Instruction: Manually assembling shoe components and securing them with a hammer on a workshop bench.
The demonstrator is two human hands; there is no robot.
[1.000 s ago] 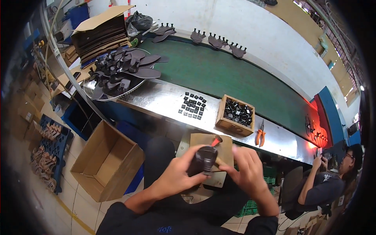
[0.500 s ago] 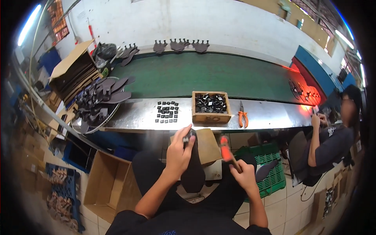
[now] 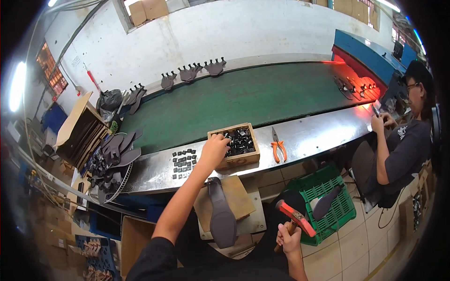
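A single head-worn fisheye view looks steeply down and forward from above the person's lap, so the person's forearms enter from the lower edge of the frame. It faces a shiny steel work ledge [image 3: 304,136] crossing the middle and, beyond it, a long green conveyor belt [image 3: 243,100] in the upper half, backed by a white wall (straight edges bow toward the rim). The lap is close; the belt lies farther off. A seated co-worker [image 3: 403,140] shows at the right edge.
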